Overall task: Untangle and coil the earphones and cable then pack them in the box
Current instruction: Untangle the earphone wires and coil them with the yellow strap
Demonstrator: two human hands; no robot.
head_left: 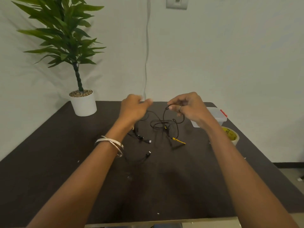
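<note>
A black tangle of earphones and cable (162,125) lies on the dark table (65,162), partly lifted. Yellow parts show on the earphones (178,141), and two silver-tipped plugs (149,153) rest nearer to me. My right hand (189,106) pinches a raised loop of black cord between thumb and fingers. My left hand (134,107) hovers over the tangle's left side with its fingers loosely curled and blurred; a cord runs under it, and whether it holds the cord is hidden. The clear plastic box (215,115) with a red clasp sits behind my right hand.
A potted plant in a white pot (83,104) stands at the table's far left corner. A roll of yellow tape (231,134) lies by the right edge, next to the box. A grey cord hangs down the wall behind.
</note>
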